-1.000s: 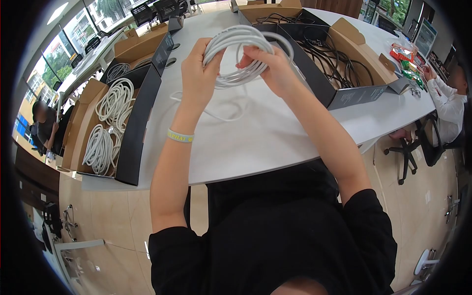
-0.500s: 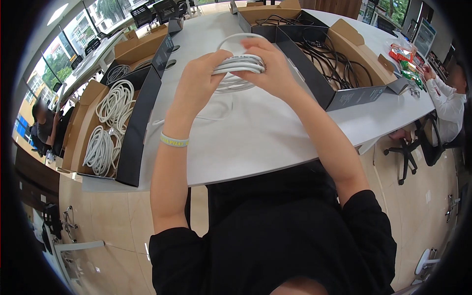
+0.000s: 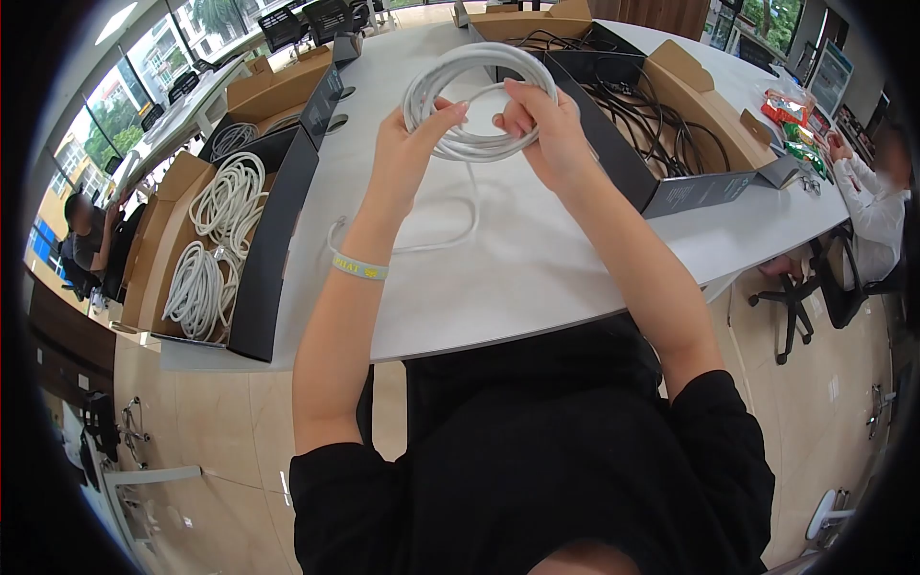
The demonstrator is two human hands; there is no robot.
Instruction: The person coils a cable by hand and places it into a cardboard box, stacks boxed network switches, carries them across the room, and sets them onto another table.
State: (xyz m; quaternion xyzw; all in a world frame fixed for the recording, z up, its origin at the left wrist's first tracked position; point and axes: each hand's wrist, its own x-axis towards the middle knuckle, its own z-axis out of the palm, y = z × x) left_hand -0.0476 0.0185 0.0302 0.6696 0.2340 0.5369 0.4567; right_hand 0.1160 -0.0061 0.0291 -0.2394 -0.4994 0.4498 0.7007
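Above the table, a coil of white cable (image 3: 476, 59) is held between both hands, its round face turned toward me. My left hand (image 3: 419, 144) grips the coil's left side, thumb across the loops. On the right side my right hand (image 3: 546, 129) is wrapped round the loops, with its fingertips inside the ring. From the coil's underside a loose length of cable (image 3: 473, 211) hangs down and curves across the tabletop to an end near my left wrist.
An open box (image 3: 251, 278) with coiled white cables stands at the left, another box (image 3: 309, 105) behind it. Black cables lie in an open box (image 3: 695, 187) at the right, with a further box (image 3: 537, 19) behind. A person in white (image 3: 872, 206) sits by the right table edge.
The coil has tilted from nearly edge-on to face me as a full ring. My hands have shifted to its two sides, and the loose cable on the table has moved right.
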